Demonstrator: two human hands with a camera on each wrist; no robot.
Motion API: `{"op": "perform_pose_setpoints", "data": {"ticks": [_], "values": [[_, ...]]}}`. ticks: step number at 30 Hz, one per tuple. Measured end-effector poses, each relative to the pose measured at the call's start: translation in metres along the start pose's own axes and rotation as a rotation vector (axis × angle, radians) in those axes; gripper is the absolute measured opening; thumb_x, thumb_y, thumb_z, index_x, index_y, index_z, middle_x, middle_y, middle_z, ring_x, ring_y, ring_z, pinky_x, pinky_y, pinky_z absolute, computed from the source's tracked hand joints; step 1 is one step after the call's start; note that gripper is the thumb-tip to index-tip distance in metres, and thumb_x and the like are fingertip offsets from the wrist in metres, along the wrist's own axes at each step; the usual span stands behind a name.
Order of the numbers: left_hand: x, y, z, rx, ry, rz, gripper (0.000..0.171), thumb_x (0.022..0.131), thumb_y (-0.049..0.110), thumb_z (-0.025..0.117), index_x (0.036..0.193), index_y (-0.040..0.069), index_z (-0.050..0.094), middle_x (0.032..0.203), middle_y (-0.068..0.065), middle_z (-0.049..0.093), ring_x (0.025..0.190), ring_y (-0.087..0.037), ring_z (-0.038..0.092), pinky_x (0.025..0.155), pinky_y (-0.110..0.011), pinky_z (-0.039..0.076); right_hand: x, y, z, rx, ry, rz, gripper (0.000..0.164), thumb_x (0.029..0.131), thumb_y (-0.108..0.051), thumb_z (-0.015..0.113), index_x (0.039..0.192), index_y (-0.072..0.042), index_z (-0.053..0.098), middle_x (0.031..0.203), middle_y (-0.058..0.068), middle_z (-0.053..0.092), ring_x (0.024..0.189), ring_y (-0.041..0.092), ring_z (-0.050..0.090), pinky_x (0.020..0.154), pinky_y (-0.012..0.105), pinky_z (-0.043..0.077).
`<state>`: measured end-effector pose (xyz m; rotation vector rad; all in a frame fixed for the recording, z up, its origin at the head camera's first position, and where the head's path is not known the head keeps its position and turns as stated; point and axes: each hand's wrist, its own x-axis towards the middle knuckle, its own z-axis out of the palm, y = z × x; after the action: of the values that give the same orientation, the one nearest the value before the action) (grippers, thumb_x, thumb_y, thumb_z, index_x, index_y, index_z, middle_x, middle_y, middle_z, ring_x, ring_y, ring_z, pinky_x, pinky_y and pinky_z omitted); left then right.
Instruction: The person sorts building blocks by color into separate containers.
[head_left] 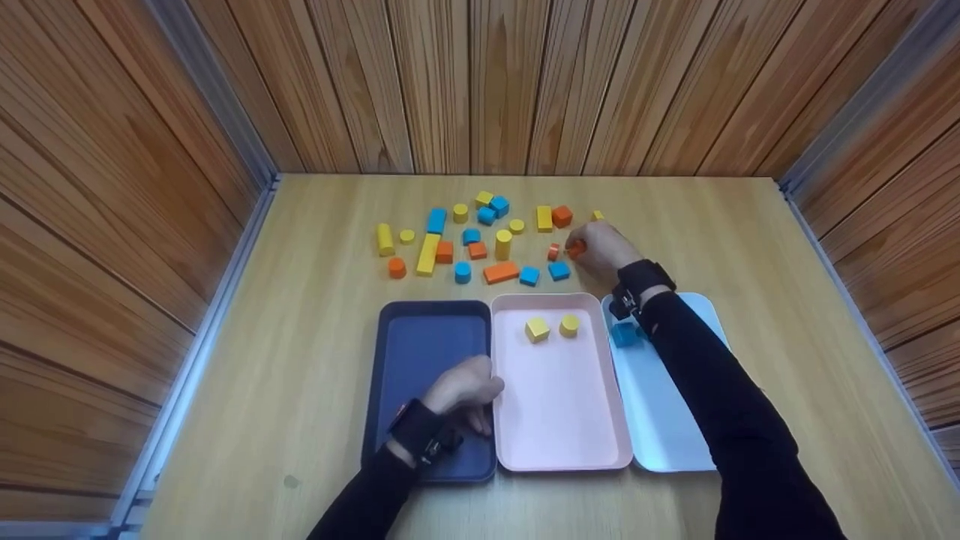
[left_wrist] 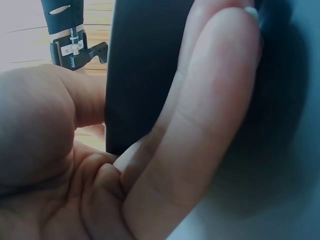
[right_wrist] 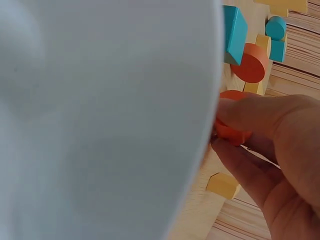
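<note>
In the head view, my right hand (head_left: 604, 247) reaches past the trays to the loose blocks. Thumb and fingertips pinch an orange round block (right_wrist: 232, 132), partly covered by the thumb in the right wrist view. A second orange round block (right_wrist: 250, 64) and a blue block (right_wrist: 236, 36) lie just beyond it. My left hand (head_left: 463, 390) is at the right side of the dark blue tray (head_left: 431, 307). Its fingers (left_wrist: 200, 110) reach down inside the wall while the thumb hooks over the rim, holding the tray's side between them.
A pink tray (head_left: 559, 420) with a yellow cube (head_left: 537, 330) and a yellow round block (head_left: 569, 325) stands in the middle. Right of it, a light blue tray (head_left: 667, 427) holds blue blocks (head_left: 624, 334) under my forearm. Several orange, blue and yellow blocks lie scattered behind the trays.
</note>
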<state>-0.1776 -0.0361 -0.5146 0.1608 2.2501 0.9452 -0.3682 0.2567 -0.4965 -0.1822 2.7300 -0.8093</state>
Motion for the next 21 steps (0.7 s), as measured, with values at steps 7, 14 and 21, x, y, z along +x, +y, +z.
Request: {"op": "perform_pose_setpoints", "data": {"ticks": [7,14,21], "values": [[0.0,0.004,0.001,-0.024,-0.02,-0.021,0.017,0.095,0.012,0.047,0.086,0.002,0.057,0.054,-0.015,0.068,0.04,-0.021,0.066,0.038,-0.03,0.051,-0.017,0.01,-0.005,-0.023,0.037,-0.01,0.037,0.095,-0.001,0.067,0.131,-0.011,0.069,0.123,0.013,0.066,0.108,0.034,0.055,0.104,0.047,0.052],[-0.001,0.007,0.0,-0.026,-0.031,-0.043,0.016,0.094,0.013,0.048,0.086,0.002,0.056,0.058,-0.017,0.07,0.043,-0.022,0.067,0.041,-0.033,0.054,-0.048,0.018,-0.017,0.074,0.105,-0.026,0.036,0.097,-0.004,0.066,0.132,-0.011,0.067,0.122,0.012,0.065,0.109,0.033,0.054,0.102,0.046,0.051],[-0.003,0.003,-0.004,-0.011,-0.021,-0.064,0.022,0.097,0.02,0.053,0.089,0.001,0.06,0.059,-0.015,0.071,0.046,-0.021,0.069,0.044,-0.032,0.055,-0.096,0.019,-0.023,0.193,0.245,-0.094,0.031,0.096,-0.015,0.072,0.127,-0.019,0.071,0.122,0.006,0.072,0.112,0.027,0.066,0.099,0.046,0.058]]}}
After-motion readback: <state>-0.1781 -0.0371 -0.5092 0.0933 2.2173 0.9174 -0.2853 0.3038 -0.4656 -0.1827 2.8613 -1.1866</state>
